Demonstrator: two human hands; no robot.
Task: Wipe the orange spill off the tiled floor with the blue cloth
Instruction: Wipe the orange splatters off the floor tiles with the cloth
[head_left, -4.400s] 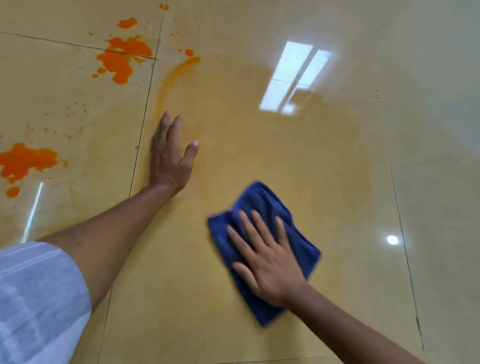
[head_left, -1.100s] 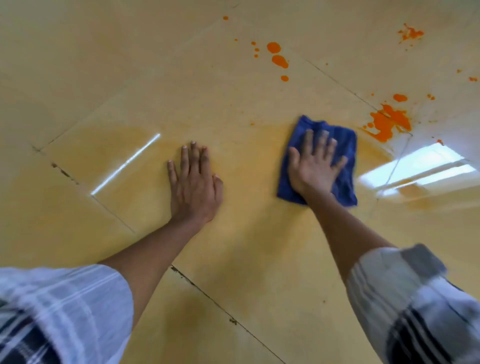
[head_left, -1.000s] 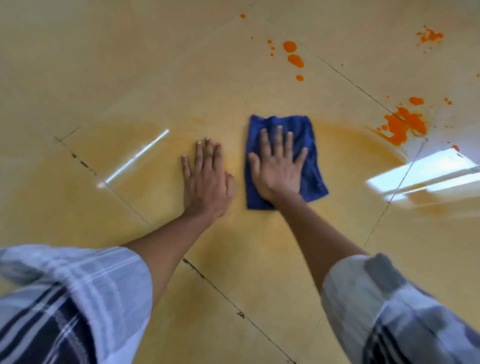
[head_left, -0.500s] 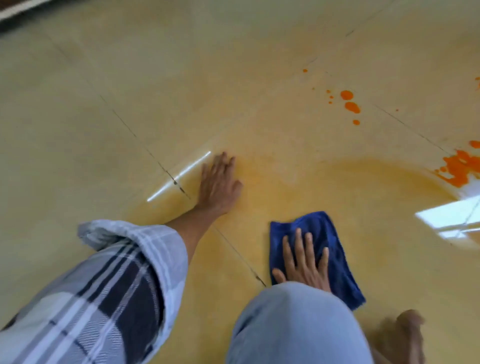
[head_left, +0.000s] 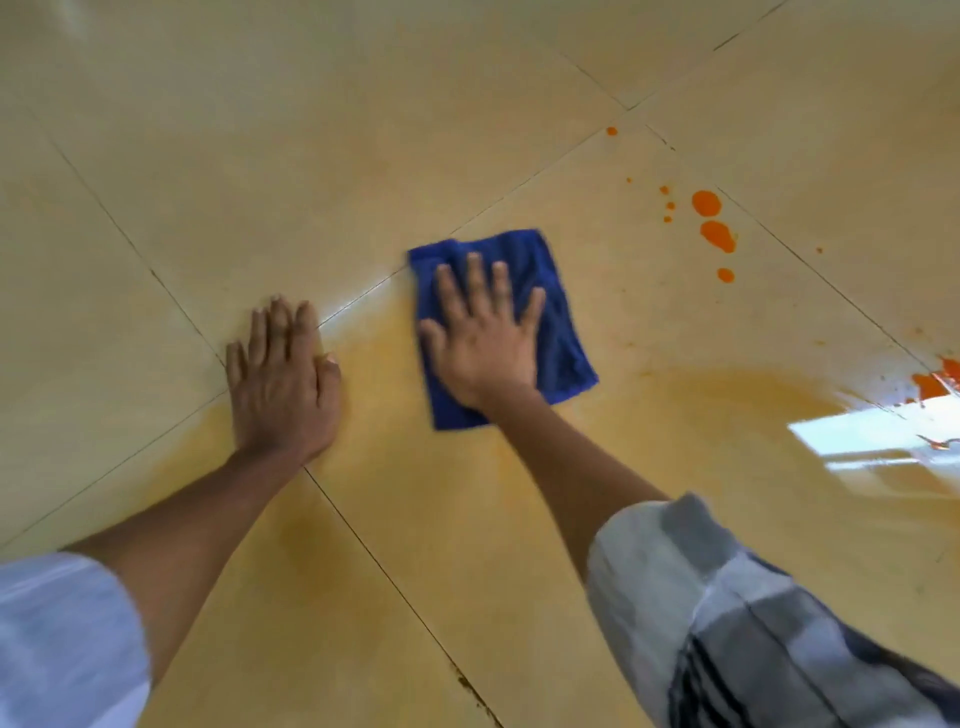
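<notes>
- A folded blue cloth (head_left: 553, 332) lies flat on the tiled floor (head_left: 260, 130) near the middle of the view, its upper left corner at a grout line.
- The right hand (head_left: 483, 343) presses down on the cloth with fingers straight and spread, palm covering the cloth's lower left part; the cloth's right edge and top edge show past the fingers.
- The left hand (head_left: 283, 384) rests flat on the bare floor just to the left of the cloth, fingers straight and close together, holding nothing; the two hands are apart.
- A pale orange smear (head_left: 727, 395) spreads over the tiles around and below both hands and curves away to the right.
- Bright orange drops (head_left: 714, 228) sit on the tile up and to the right of the cloth, well apart from it.
- A larger orange splash (head_left: 935, 382) shows at the right edge, beside a bright window reflection (head_left: 872, 436).
- Plaid sleeves (head_left: 753, 623) frame the bottom corners.
- No writing or labels can be read.
- Tiles up and left of the hands look unstained.
</notes>
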